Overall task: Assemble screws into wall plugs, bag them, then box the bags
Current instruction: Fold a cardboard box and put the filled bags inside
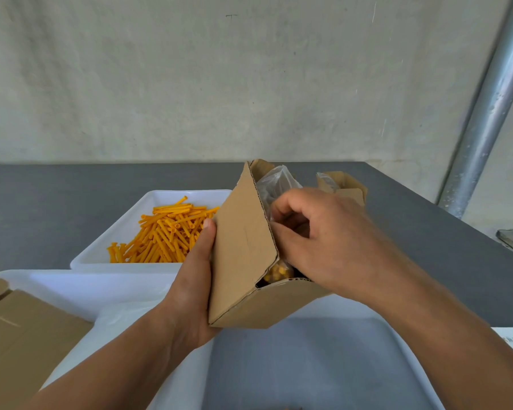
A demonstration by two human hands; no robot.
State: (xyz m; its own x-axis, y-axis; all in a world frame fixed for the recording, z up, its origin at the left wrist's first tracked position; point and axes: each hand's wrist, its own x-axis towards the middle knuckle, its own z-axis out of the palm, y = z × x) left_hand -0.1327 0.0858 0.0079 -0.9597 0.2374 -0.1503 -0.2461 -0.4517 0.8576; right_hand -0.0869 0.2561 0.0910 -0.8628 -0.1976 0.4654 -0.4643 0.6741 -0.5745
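A pale plastered wall (pixel 190 84) is closing off the background, with a metal pole (pixel 492 113) leaning along its right side. Below it, a grey counter (pixel 42 202) is carrying your work.

A large white tray (pixel 71 288) is lying nearest you, probably serving as the packing area. Brown cardboard (pixel 21 335) is resting at its left edge. A second white tray (pixel 125 226) is sitting just behind, keeping the loose orange wall plugs (pixel 166 235) heaped together within reach.

You are holding the cardboard box (pixel 243 250) above the near tray, tilted with its open top turned toward your right side, so the mouth is facing the hand that is loading it. Your left hand (pixel 193 285) is gripping the box by its left wall, thumb lying up the front panel, steadying it against the push.

Your right hand (pixel 323 241) is reaching into the mouth, fingers curled and apparently pinching the clear bag (pixel 274 182). The bag is lying inside the box, directly under and beyond that hand, its top poking out past the far flap. Orange contents are showing through it at the lower corner.

A smaller open carton (pixel 347 184) is standing behind your right hand.
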